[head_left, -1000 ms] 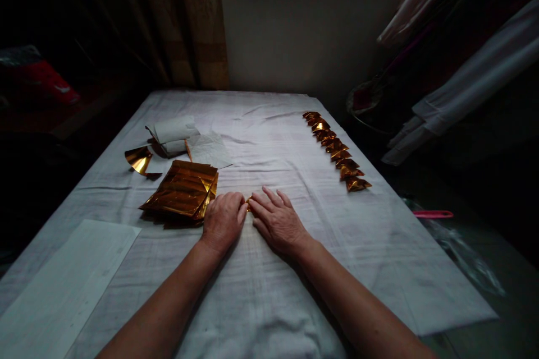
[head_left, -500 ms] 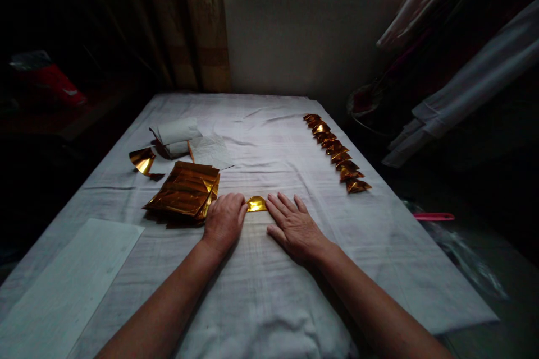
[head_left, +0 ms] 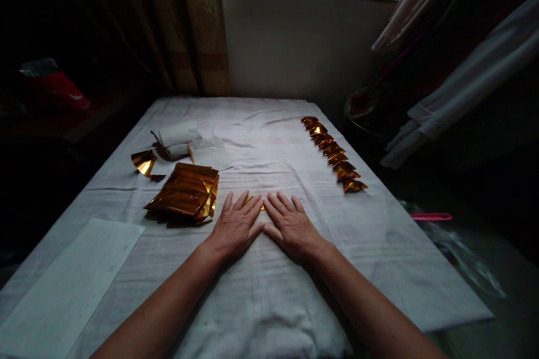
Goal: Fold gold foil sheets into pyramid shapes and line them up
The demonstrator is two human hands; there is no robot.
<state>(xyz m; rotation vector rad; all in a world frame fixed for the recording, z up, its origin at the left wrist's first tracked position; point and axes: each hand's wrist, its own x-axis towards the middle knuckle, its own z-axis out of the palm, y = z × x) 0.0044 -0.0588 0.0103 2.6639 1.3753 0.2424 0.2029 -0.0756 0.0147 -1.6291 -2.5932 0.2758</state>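
Observation:
Both hands lie flat on the cloth-covered table (head_left: 273, 157), fingers spread, thumbs nearly meeting. Beneath the fingers of my left hand (head_left: 238, 220) is a small folded piece of gold foil paper (head_left: 263, 207); only slivers of it show. My right hand (head_left: 291, 221) presses down beside it, its fingertips at the foil's right end. Just left of my left hand sits a stack of gold foil sheets (head_left: 183, 193). Toward the right edge of the table runs a row of folded gold foil pieces (head_left: 334, 154).
A curled foil strip (head_left: 144, 162) and a crumpled white wrapper (head_left: 179, 134) lie behind the stack. At the front left is a flat white sheet (head_left: 76, 280). Clothes (head_left: 458, 84) hang at the right, above a pink handle (head_left: 432, 216). A curtain (head_left: 206, 28) hangs behind the table.
My left hand has gone from curled at the foil's left end to lying flat over it, fingers spread. My right hand has stayed nearly in place.

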